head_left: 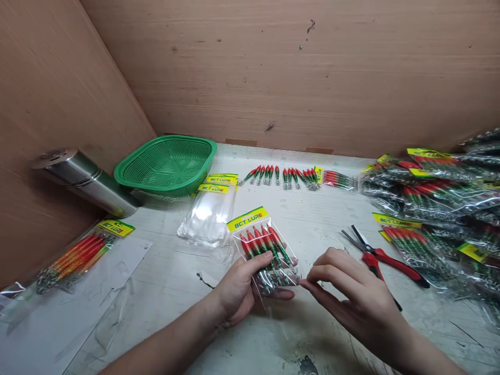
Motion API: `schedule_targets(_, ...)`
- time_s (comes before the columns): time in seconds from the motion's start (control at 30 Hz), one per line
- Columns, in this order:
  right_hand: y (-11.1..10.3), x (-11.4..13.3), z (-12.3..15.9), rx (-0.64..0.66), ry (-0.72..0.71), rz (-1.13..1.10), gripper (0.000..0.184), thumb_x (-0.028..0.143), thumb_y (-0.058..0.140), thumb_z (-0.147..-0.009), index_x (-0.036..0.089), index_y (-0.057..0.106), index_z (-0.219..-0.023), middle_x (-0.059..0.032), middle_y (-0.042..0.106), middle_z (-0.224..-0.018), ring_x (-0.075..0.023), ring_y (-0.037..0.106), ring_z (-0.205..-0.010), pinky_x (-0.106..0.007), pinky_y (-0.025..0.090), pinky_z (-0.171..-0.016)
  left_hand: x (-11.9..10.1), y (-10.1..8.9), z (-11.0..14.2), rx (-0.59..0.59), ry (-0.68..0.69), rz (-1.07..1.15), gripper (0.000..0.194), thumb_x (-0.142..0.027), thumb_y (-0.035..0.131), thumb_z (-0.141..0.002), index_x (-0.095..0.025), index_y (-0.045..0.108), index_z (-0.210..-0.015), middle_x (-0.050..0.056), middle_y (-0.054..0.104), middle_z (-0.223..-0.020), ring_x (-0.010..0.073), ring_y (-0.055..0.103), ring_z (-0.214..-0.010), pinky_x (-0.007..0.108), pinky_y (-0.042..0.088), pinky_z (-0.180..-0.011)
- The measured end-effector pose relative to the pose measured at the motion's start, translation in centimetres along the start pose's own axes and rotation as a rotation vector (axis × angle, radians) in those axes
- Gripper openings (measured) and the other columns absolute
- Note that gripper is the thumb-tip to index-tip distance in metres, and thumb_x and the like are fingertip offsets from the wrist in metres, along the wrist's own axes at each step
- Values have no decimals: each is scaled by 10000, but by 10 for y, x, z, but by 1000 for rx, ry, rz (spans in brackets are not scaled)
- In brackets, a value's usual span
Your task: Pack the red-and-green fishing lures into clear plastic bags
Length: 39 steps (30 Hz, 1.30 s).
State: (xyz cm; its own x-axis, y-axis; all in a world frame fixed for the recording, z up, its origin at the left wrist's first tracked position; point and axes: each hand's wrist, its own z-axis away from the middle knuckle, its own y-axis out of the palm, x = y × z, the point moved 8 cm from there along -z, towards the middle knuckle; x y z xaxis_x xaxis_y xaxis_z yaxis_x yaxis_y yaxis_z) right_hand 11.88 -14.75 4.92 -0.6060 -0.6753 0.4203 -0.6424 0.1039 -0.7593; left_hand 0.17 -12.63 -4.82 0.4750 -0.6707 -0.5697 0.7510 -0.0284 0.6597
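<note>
My left hand (244, 284) grips a clear lure packet (265, 245) with a yellow BCT LURE header, the thumb lying across its front. Several red-and-green squid lures show through the plastic, red ends toward the header and hooks toward me. At the packet's lower right corner, my right hand (347, 291) has thumb and forefinger pinched together on the plastic edge. Just beyond the left hand lies a stack of flat clear bags (209, 216) with matching headers. Red-handled pliers (375, 252) rest beside my right hand, their jaws apart.
Loose squid lures (277, 174) line the back of the white table (164, 281). Filled packets pile up (437, 198) at the right. On the left are a green basket (166, 187), a metal cylinder (91, 179) and a packet of orange lures (80, 255). Wooden panels (273, 73) stand behind and left.
</note>
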Motion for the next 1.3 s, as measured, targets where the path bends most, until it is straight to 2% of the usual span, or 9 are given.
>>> schedule_targets(0.23,0,11,6,-102,-79,44,118,44,588,-804,161,575,-817,-25,560,-685,-142,471,-644,-294,360,-585,-2,1,0,3,11,2,247,-256,577,-838,-101,635,-1022,136,701,-956,229,686,-796,334,586,-622)
schedule_targets(0.33,-1,14,10,-160,-81,93,153,45,622,-784,147,612,-898,-26,562,-672,-144,468,-628,-303,361,-582,-2,2,-1,10,31,40,279,-287,545,-863,-110,622,-1065,152,697,-1020,242,687,-842,346,583,-668)
schedule_targets(0.47,-4,12,15,-265,-2,184,273,44,642,-773,130,627,-1032,-35,571,-698,-153,496,-650,-318,381,-613,-1,2,-1,17,53,63,307,-295,544,-869,-122,602,-1116,153,694,-1055,252,685,-880,376,578,-721)
schedule_targets(0.57,-3,7,14,-299,60,173,285,81,642,-787,139,630,-1066,-25,557,-703,-151,509,-655,-314,388,-617,2,2,-1,36,67,100,341,-293,540,-878,-134,573,-1177,146,691,-1081,253,676,-932,395,568,-777)
schedule_targets(0.8,2,-16,8,-285,295,-77,123,201,604,-834,202,648,-950,8,513,-677,-142,496,-631,-299,393,-588,7,6,0,69,114,243,470,-257,501,-906,-198,405,-1362,126,637,-1215,236,631,-1061,425,495,-939)
schedule_targets(0.93,-2,-6,4,-309,189,35,108,158,619,-801,184,636,-904,14,514,-679,-133,483,-627,-311,346,-629,5,9,2,74,106,301,469,-285,459,-923,-198,384,-1378,134,627,-1228,244,635,-1049,445,487,-944)
schedule_targets(1.07,-8,6,5,-307,67,161,145,120,634,-769,164,639,-907,10,516,-685,-134,489,-639,-333,314,-685,5,13,4,99,77,309,424,-322,436,-930,-180,453,-1329,133,642,-1200,240,648,-1018,423,511,-908)
schedule_targets(1.3,-15,5,6,-294,74,153,163,92,641,-798,165,659,-943,6,562,-664,-129,490,-632,-332,297,-683,6,12,4,115,73,236,282,-266,487,-909,-137,616,-1124,127,649,-1192,233,661,-975,406,557,-825)
